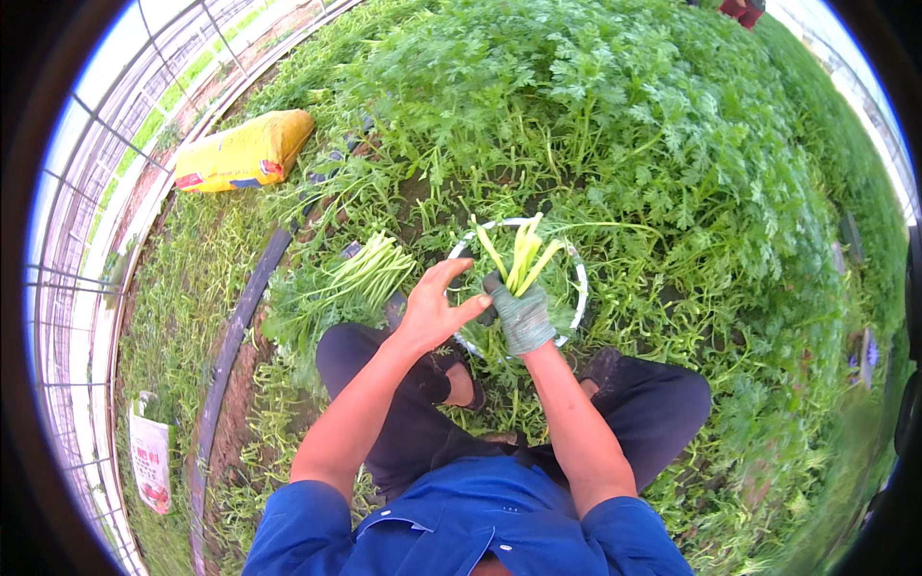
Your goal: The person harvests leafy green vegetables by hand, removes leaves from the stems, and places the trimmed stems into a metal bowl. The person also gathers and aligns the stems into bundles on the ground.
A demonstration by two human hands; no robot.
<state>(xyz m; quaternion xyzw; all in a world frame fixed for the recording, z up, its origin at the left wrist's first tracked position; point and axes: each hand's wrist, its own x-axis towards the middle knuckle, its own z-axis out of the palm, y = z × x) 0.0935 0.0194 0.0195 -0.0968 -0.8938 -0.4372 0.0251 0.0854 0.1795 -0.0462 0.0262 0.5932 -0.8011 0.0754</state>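
Note:
My right hand (526,318), in a grey-green knit glove with dark fingers, grips a small bunch of pale green stems (525,252). The cut ends point up and away from me. Bare and holding nothing, my left hand (436,304) has its thumb and forefinger apart, close beside the glove. Below both hands is a white ring-shaped rim (580,284) with leafy greens inside it; whether it belongs to a container I cannot tell. To the left lies a pile of cut leafy stems (374,270), their pale ends together.
Tall leafy plants (612,108) stand ahead and to the right. A filled yellow sack (245,153) lies at the upper left. A dark flat strip (245,324) runs along the ground. A white printed sack (150,457) is near the greenhouse frame (79,281). Part of a person (742,11) appears far ahead.

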